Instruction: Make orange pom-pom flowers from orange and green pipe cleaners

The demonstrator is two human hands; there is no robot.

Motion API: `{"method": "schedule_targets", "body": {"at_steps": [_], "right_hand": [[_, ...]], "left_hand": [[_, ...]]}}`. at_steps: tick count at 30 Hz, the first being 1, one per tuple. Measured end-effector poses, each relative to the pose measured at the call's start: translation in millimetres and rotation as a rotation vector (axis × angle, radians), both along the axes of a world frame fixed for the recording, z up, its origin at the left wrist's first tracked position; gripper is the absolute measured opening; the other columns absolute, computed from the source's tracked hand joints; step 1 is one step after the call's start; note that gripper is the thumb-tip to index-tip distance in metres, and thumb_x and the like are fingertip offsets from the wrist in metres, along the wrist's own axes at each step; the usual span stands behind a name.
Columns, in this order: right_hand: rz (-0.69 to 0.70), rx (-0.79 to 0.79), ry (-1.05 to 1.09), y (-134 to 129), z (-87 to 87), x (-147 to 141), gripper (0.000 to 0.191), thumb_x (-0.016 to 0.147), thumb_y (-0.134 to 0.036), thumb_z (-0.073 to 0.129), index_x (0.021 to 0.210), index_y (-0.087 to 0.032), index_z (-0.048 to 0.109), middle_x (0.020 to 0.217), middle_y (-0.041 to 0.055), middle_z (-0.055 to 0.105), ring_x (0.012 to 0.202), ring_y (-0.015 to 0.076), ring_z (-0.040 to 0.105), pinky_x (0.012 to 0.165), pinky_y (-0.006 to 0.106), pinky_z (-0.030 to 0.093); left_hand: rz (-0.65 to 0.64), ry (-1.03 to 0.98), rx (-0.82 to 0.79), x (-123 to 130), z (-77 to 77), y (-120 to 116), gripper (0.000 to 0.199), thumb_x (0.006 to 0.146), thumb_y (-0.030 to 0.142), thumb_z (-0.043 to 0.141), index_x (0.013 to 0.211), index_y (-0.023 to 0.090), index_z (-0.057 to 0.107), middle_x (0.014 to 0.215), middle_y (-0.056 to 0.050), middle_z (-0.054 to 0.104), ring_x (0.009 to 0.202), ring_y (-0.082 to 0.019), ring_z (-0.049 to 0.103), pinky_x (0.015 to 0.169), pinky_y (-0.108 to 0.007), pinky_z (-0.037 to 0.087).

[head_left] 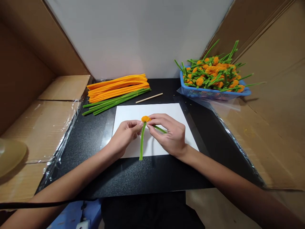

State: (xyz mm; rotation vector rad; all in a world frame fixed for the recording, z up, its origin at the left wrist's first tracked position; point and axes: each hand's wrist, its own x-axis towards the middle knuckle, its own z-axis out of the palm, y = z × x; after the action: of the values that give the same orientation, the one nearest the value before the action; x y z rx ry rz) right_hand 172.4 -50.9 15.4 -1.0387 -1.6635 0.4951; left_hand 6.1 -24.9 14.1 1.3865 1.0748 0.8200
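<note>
Above a white sheet of paper (pixel 128 111), both hands pinch a small pipe-cleaner flower (pixel 145 119) with an orange head and green stem pieces. My left hand (pixel 127 135) has its thumb and fingers closed at the left side of the flower, near the base of its head. From the other side, my right hand (pixel 169 132) grips the head and base between thumb and fingertips. One green end hangs down toward the paper's front edge; another pokes out to the right beneath my right fingers. The fingertips partly cover the joint between head and stem.
Bundles of orange pipe cleaners (pixel 116 87) and green pipe cleaners (pixel 119 101) lie at the back left. A thin wooden stick (pixel 149 98) rests behind the paper. At back right, a blue basket (pixel 214 93) is heaped with orange-and-green flowers. Cardboard walls (pixel 274 79) flank the black table (pixel 119 178).
</note>
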Motion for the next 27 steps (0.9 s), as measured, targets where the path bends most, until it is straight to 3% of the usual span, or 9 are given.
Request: {"method": "schedule_targets", "body": {"at_steps": [2, 6, 10, 13, 16, 18, 21, 24, 27], "right_hand": [[0.003, -0.030, 0.032, 2, -0.4, -1, 0.011, 0.086, -0.019, 0.065, 0.086, -0.026, 0.074, 0.097, 0.0048, 0.073, 0.094, 0.0214, 0.069, 0.087, 0.039, 0.058], [0.005, -0.179, 0.197, 5, 0.4, -5, 0.004, 0.082, -0.020, 0.070, 0.083, -0.023, 0.073, 0.093, 0.0050, 0.072, 0.087, 0.0194, 0.069, 0.080, 0.035, 0.060], [0.010, -0.285, 0.264, 6, 0.9, -7, 0.002, 0.080, -0.023, 0.072, 0.081, -0.021, 0.072, 0.090, 0.0045, 0.071, 0.085, 0.0184, 0.069, 0.081, 0.034, 0.060], [0.016, -0.300, 0.254, 6, 0.4, -5, 0.003, 0.080, -0.023, 0.072, 0.081, -0.020, 0.072, 0.089, 0.0042, 0.071, 0.083, 0.0177, 0.068, 0.080, 0.033, 0.060], [0.035, -0.302, 0.253, 8, 0.1, -3, 0.003, 0.079, -0.022, 0.073, 0.081, -0.020, 0.071, 0.089, 0.0040, 0.071, 0.081, 0.0168, 0.068, 0.079, 0.032, 0.059], [0.055, -0.316, 0.277, 9, 0.6, -1, 0.004, 0.079, -0.023, 0.073, 0.081, -0.019, 0.072, 0.089, 0.0041, 0.071, 0.081, 0.0168, 0.068, 0.080, 0.033, 0.059], [0.088, -0.341, 0.302, 11, 1.9, 2, 0.007, 0.078, -0.025, 0.075, 0.079, -0.019, 0.072, 0.090, 0.0047, 0.072, 0.083, 0.0180, 0.069, 0.081, 0.034, 0.059], [0.108, -0.335, 0.286, 11, 2.4, 3, 0.007, 0.077, -0.026, 0.075, 0.077, -0.019, 0.072, 0.089, 0.0050, 0.072, 0.083, 0.0183, 0.069, 0.080, 0.034, 0.059], [0.106, -0.298, 0.246, 11, 2.1, 3, 0.005, 0.079, -0.025, 0.073, 0.078, -0.020, 0.072, 0.088, 0.0050, 0.072, 0.083, 0.0183, 0.069, 0.080, 0.034, 0.059]], "left_hand": [[0.046, 0.073, 0.094, -1, -0.8, -1, 0.035, 0.089, 0.044, 0.058, 0.067, 0.017, 0.061, 0.057, 0.001, 0.051, 0.051, -0.011, 0.041, 0.048, -0.025, 0.032], [0.235, 0.330, 0.522, 0, -4.5, -5, 0.020, 0.093, 0.032, 0.055, 0.081, 0.017, 0.061, 0.073, -0.001, 0.060, 0.063, -0.013, 0.051, 0.057, -0.027, 0.038], [0.273, 0.517, 0.872, -1, -9.9, -4, 0.013, 0.094, 0.024, 0.054, 0.083, 0.017, 0.057, 0.077, -0.003, 0.061, 0.068, -0.015, 0.053, 0.063, -0.029, 0.041], [0.262, 0.564, 0.999, -3, -12.8, 0, 0.012, 0.093, 0.023, 0.055, 0.083, 0.017, 0.056, 0.077, -0.003, 0.061, 0.069, -0.015, 0.053, 0.064, -0.029, 0.042], [0.238, 0.517, 0.993, -4, -13.7, 2, 0.011, 0.093, 0.023, 0.056, 0.083, 0.017, 0.055, 0.078, -0.003, 0.061, 0.073, -0.016, 0.055, 0.065, -0.029, 0.044], [0.234, 0.400, 0.873, -4, -13.0, 3, 0.008, 0.092, 0.024, 0.058, 0.093, 0.017, 0.057, 0.083, -0.004, 0.063, 0.076, -0.015, 0.058, 0.066, -0.028, 0.046], [0.149, 0.201, 0.633, -4, -10.7, 4, 0.019, 0.092, 0.029, 0.059, 0.107, 0.018, 0.059, 0.093, -0.006, 0.068, 0.085, -0.016, 0.064, 0.069, -0.028, 0.051], [0.066, 0.149, 0.533, -4, -9.2, 4, 0.016, 0.093, 0.030, 0.057, 0.098, 0.018, 0.066, 0.093, -0.007, 0.071, 0.085, -0.017, 0.067, 0.075, -0.030, 0.054], [0.101, 0.157, 0.540, -3, -9.0, 2, 0.013, 0.090, 0.028, 0.061, 0.094, 0.017, 0.067, 0.088, -0.006, 0.072, 0.079, -0.017, 0.067, 0.073, -0.030, 0.055]]}}
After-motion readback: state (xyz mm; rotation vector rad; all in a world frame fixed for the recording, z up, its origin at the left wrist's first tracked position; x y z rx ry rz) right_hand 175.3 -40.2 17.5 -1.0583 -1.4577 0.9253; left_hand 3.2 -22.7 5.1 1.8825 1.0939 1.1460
